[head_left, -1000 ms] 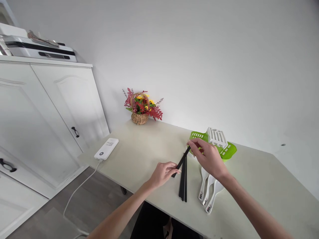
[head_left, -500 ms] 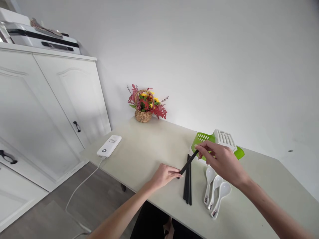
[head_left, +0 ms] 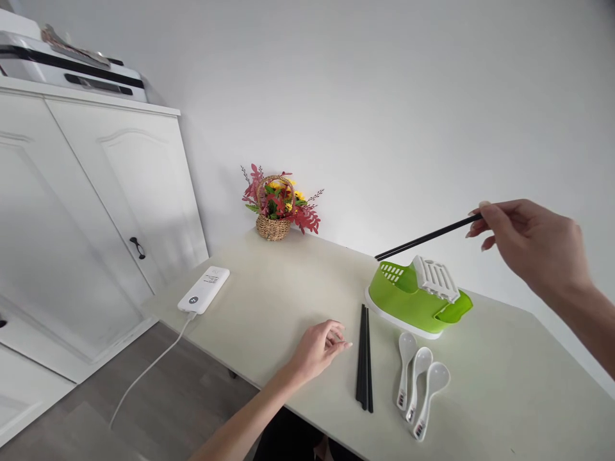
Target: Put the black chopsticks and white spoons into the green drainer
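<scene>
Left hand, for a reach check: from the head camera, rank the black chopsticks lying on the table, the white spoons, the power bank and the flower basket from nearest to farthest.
From the left hand:
1. Black chopsticks on the table, just to its right.
2. White spoons, farther right.
3. Power bank, off to its left near the table edge.
4. Flower basket, at the back by the wall.

— Where is there open room on the table (head_left: 269,288)?

— A broad bare stretch runs between the power bank (head_left: 204,290) at the left edge and the black chopsticks (head_left: 364,358) lying near the front edge. The flower basket (head_left: 273,211) stands far back against the wall, well apart from it.

— And to the right?

— It is more crowded. The green holder (head_left: 408,301) with its white rack stands just behind the chopsticks, and three white spoons (head_left: 420,384) lie just beside them. The left hand (head_left: 317,346) rests close to the chopsticks' left side.

— Above the holder?

— A chopstick (head_left: 427,237) held in the right hand (head_left: 533,246) slants across the air over it. Right of the spoons the table lies bare.
</scene>
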A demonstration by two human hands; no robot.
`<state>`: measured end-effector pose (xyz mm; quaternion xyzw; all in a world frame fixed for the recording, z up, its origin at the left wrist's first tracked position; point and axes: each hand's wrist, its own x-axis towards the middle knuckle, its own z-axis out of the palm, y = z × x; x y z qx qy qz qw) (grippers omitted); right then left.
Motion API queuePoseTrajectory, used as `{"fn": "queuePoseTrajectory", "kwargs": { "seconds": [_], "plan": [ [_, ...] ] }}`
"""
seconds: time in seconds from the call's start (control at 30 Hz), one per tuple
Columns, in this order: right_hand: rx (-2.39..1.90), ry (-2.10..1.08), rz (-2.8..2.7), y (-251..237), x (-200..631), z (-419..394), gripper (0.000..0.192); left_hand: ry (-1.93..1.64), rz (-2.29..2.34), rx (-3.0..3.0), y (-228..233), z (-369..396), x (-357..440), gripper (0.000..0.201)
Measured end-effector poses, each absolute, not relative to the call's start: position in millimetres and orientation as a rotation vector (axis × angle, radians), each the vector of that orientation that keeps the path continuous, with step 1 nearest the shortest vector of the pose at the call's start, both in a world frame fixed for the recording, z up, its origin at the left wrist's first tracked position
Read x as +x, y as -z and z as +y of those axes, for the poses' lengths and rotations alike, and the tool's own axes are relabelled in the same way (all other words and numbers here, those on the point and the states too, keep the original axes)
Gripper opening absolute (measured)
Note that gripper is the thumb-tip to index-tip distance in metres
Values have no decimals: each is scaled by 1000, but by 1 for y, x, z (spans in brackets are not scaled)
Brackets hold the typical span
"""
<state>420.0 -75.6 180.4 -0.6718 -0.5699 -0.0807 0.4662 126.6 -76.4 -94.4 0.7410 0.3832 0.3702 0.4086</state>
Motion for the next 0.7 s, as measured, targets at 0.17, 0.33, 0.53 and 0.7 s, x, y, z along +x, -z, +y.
{"fn": "queuePoseTrajectory", "kwargs": {
  "seconds": [0.17,0.33,0.53,0.7],
  "plan": [
    [-1760,264,-1576,-168,446,-33,31,-910,962,1928,93,-79,126,26],
    [-1970,79,-1750,-138,467,13,23,-890,973,1943,89,-80,126,24],
    [-2060,-90,-1812,-109,480,45,28,-872,995,1929,89,-78,127,23],
    [-2066,-53,-1782,-103,484,50,34,-860,1005,1924,87,-76,128,23]
  ]
}}
